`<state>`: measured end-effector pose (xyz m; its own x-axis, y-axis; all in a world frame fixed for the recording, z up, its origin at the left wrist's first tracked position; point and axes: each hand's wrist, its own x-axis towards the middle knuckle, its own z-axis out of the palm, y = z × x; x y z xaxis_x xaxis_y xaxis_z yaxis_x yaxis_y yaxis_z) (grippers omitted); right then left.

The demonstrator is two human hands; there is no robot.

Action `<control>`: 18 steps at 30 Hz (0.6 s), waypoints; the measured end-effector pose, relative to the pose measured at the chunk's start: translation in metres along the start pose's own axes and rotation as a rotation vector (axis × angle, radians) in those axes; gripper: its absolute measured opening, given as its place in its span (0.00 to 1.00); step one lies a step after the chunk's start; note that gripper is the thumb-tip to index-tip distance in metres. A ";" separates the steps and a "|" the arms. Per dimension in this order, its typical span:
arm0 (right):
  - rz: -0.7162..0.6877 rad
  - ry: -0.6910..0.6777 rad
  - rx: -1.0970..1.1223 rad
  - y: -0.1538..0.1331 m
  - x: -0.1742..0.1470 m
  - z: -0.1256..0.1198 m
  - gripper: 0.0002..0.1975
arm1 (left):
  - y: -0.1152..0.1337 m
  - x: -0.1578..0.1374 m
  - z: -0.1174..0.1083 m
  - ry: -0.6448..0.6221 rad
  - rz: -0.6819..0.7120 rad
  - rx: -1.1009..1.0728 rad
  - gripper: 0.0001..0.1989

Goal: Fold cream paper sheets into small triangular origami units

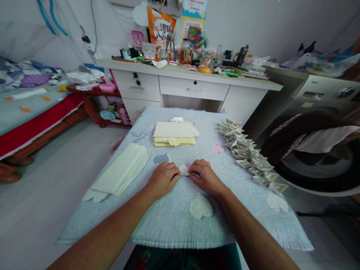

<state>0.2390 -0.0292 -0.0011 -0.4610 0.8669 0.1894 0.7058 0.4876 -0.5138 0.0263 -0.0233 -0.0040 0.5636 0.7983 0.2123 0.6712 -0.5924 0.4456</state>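
Both hands meet over a small folded piece of pale paper (184, 169) at the middle of a cloth-covered table, seen from the head camera. The left hand (163, 179) has its fingers curled together and pinched on the paper's left edge; the right hand (205, 175) is likewise closed, fingertips pressed on the right edge, so the piece sits clamped between the 2 hands, flat against the cloth.

The surface is a light blue towel-like cloth (180, 225) with faint heart and animal patches, draped over the table's near edge. Beyond the hands lies a stack of cream and yellow paper sheets (174, 134). To the left, set at a slant, rests a folded pale green stack (123, 172). Down the right side runs a long row of finished folded paper shapes (249, 153), overlapping one another from the far corner toward the near right.

Behind the table stands a white desk (194, 88) with drawers, its top crowded with an orange snack bag (160, 28), a pink clock (137, 37), jars and bottles. At left is a bed (25, 108) with a patterned cover and red skirt on a wooden frame, and a low red stand with small items beside it. At right, a dark garment hangs over the front of a washing machine (317, 150). The floor is pale grey.
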 end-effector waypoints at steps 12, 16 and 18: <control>0.226 0.034 -0.030 0.000 0.005 0.000 0.04 | 0.000 0.002 0.002 0.002 -0.162 0.084 0.11; 0.285 0.033 -0.061 -0.003 0.007 0.002 0.07 | 0.002 0.001 0.002 0.019 -0.224 0.163 0.11; 0.301 0.036 -0.077 -0.003 0.007 0.002 0.07 | 0.004 0.001 0.002 0.018 -0.242 0.182 0.11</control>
<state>0.2319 -0.0248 0.0000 -0.2070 0.9760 0.0683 0.8469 0.2137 -0.4869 0.0303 -0.0248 -0.0034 0.3689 0.9197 0.1347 0.8614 -0.3927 0.3221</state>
